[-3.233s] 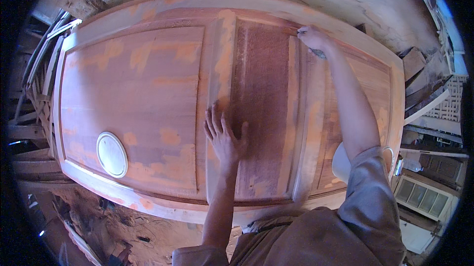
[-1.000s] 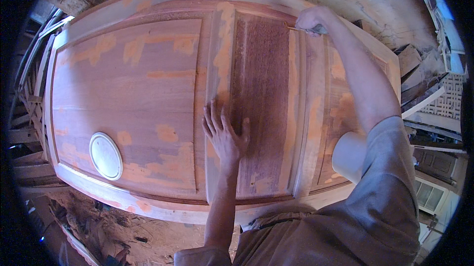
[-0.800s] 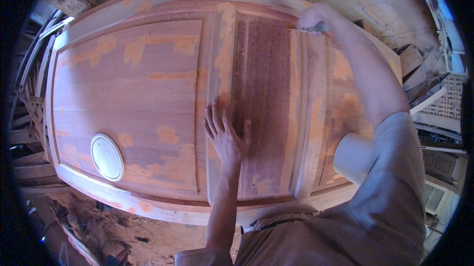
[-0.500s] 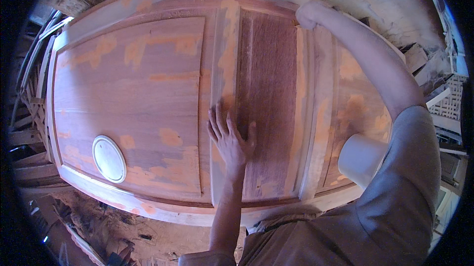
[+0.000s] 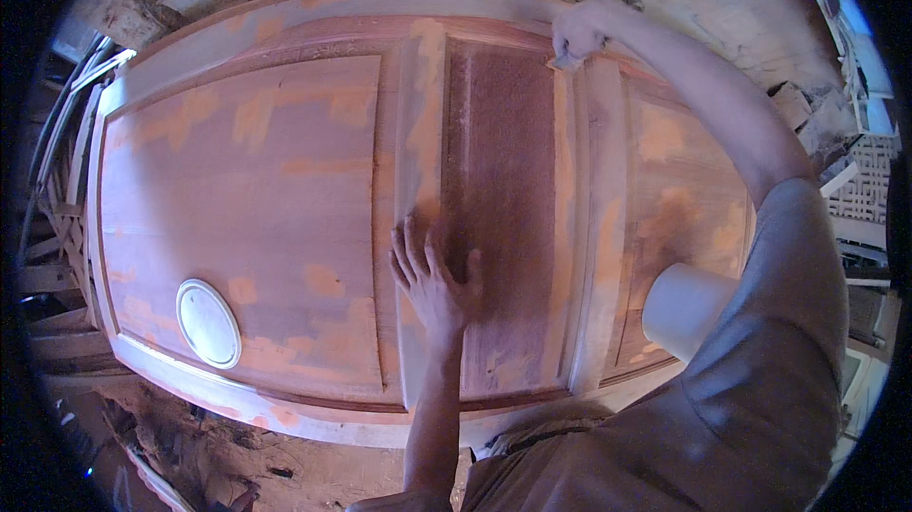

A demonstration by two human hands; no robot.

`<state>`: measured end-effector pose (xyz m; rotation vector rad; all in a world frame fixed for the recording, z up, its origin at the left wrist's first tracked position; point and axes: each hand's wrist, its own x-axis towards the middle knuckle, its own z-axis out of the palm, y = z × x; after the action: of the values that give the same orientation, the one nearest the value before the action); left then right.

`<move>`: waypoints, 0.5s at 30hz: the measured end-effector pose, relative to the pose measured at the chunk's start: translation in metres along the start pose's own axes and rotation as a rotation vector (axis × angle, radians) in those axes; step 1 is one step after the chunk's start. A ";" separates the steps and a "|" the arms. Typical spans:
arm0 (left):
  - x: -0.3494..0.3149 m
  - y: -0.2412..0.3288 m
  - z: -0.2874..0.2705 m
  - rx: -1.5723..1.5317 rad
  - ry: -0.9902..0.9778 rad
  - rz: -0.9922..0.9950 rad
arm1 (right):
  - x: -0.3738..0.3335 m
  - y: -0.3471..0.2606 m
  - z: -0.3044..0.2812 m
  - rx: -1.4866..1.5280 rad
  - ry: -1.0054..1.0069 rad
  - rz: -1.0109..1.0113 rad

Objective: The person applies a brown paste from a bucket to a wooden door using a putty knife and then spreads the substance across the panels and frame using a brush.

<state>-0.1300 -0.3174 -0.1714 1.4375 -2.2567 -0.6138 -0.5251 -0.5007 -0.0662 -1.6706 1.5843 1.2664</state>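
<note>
A large panelled wooden door lies flat before me, reddish brown with orange filler patches. My left hand rests with spread fingers on the upright strip between the big left panel and the narrow dark panel. At the far edge, my right hand is closed at the top right corner of that dark panel. A small, thin tan piece pokes out below its fingers; its kind is not clear. The fingers press it at the panel's moulding.
A round white lid lies on the left panel. A white bucket stands on the right panel near my right arm. Stacked wood is at the left, scrap pieces at the right, and a stained wall behind.
My right hand has shifted slightly nearer along the far end of the dark panel's edge, and the tan piece shows more. My left hand stays on the strip. The view has tilted slightly.
</note>
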 end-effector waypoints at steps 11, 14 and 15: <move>-0.001 -0.003 -0.002 0.045 0.000 -0.005 | -0.042 -0.006 0.066 0.781 0.401 0.208; -0.001 0.001 0.000 0.033 -0.011 0.015 | -0.028 0.004 0.076 0.554 0.417 0.204; -0.001 0.002 0.001 0.027 -0.015 0.018 | -0.017 0.011 0.080 0.311 0.417 0.184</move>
<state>-0.1318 -0.3160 -0.1708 1.4285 -2.2956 -0.5926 -0.5561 -0.4257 -0.0835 -1.6864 2.0979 0.7237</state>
